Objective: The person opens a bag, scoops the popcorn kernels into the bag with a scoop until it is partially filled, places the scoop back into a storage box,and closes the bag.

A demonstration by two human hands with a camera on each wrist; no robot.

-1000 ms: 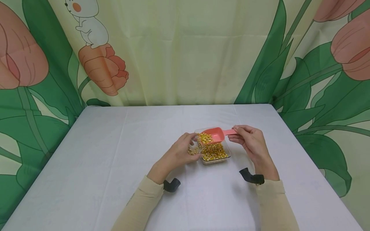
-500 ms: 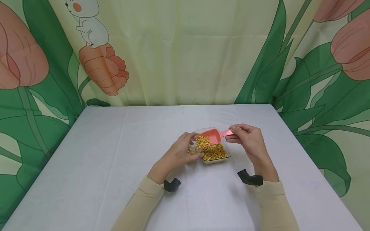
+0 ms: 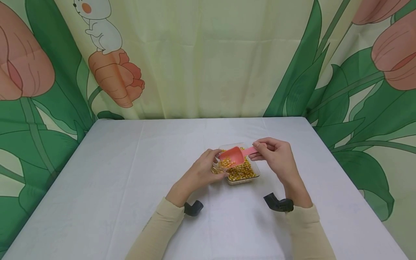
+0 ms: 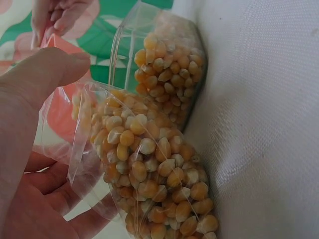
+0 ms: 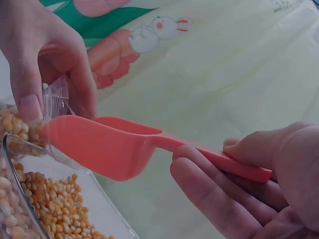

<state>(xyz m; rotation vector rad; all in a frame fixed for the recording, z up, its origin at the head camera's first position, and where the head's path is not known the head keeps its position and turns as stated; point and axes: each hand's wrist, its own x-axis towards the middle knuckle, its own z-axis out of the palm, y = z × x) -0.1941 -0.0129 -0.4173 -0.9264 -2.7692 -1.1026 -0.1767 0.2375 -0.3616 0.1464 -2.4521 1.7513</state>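
Observation:
My right hand [image 3: 274, 157] pinches the handle of a pink scoop [image 5: 104, 147] between thumb and fingers. The scoop tilts down to the left, its lip at the mouth of a clear plastic bag [image 4: 89, 144], with some corn kernels [image 3: 226, 162] left in its bowl. My left hand [image 3: 203, 168] holds that bag by its mouth, thumb on one side and fingers on the other, keeping it spread. Corn kernels [image 4: 154, 174] fill the bag's lower part, which rests on the table. Beneath the scoop stands a clear rectangular container [image 3: 243, 182] of corn kernels, partly hidden by the scoop.
A white cloth covers the table [image 3: 146, 155]. Behind it hangs a curtain [image 3: 208, 72] printed with tulips, a rabbit and a carrot. Black wrist mounts [image 3: 278, 203] sit below both hands.
My right hand and the scoop have moved left and the scoop has tipped further toward the bag. Fewer kernels lie in its bowl. My left hand has stayed in place.

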